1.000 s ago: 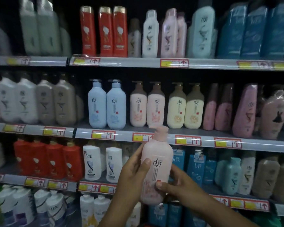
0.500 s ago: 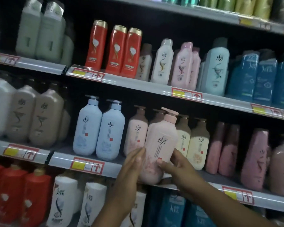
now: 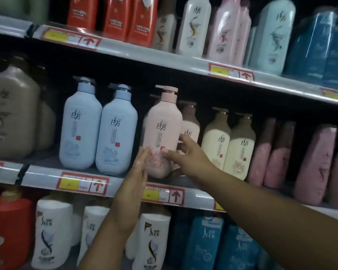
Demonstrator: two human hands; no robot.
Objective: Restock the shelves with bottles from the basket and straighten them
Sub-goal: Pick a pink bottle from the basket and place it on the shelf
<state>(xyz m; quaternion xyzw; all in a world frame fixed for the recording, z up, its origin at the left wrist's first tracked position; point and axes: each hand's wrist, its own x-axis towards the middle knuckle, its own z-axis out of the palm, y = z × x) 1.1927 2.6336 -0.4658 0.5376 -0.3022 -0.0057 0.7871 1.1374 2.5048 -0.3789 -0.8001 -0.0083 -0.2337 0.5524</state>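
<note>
I see the pink bottle point(image 3: 162, 133) standing upright at the front edge of the middle shelf point(image 3: 47, 177), its pump head turned to the left. It sits in front of two brown-topped pink bottles; the one on the left is almost wholly hidden behind it, and the one on the right point(image 3: 190, 125) shows past its right shoulder.

My left hand point(image 3: 134, 184) comes up from below with the fingers straight and together, flat against the lower left side of the pink bottle. My right hand point(image 3: 185, 156) reaches in from the right: the thumb lies across the lower front of the bottle and the fingers spread loosely round its right side, so the bottle is pinched between thumb and fingers. I cannot tell how far the fingers reach behind it.

To the left of the pink bottle stand two blue bottles point(image 3: 98, 127), side by side and upright, just beside it. To the right are two cream bottles point(image 3: 228, 141) with brown tops, then a run of darker pink bottles point(image 3: 293, 154) further right. At the far left of the same shelf are large tan bottles point(image 3: 12, 114).

The shelf above point(image 3: 164, 59) carries red bottles point(image 3: 113, 16) at the left and tall white, pink and pale blue ones to the right. Below are white bottles point(image 3: 53, 232) and blue packs point(image 3: 205, 244). Red and yellow price tags point(image 3: 84, 183) run along the shelf edges.
</note>
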